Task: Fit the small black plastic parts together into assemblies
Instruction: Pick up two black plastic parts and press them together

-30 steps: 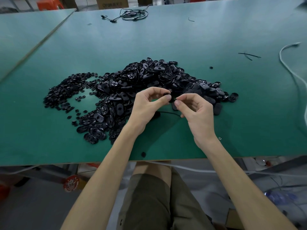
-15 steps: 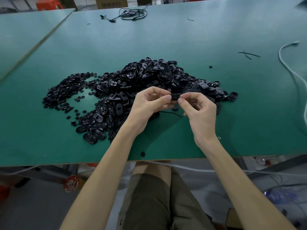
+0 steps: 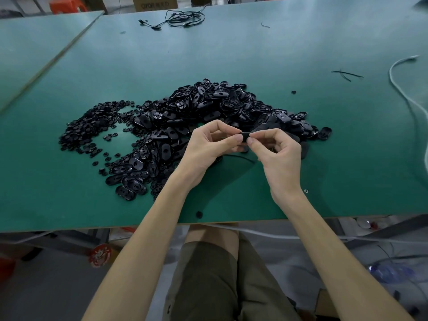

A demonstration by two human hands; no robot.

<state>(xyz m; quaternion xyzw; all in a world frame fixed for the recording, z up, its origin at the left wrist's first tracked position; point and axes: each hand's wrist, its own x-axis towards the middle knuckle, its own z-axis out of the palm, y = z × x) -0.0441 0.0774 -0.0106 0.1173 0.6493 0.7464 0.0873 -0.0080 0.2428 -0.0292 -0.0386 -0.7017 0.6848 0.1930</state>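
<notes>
Green matting covered the workbench [image 3: 278,54], and on it lay a big heap of oval black shells [image 3: 208,107] with a spread of small round black pieces [image 3: 92,126] to its left. Above the near side of the heap, my left hand [image 3: 206,149] and right hand [image 3: 280,156] met, thumb and forefinger of each pinched on 1 small black part [image 3: 244,136] held between them. A tangled black cable [image 3: 183,18] lay at the far edge.
</notes>
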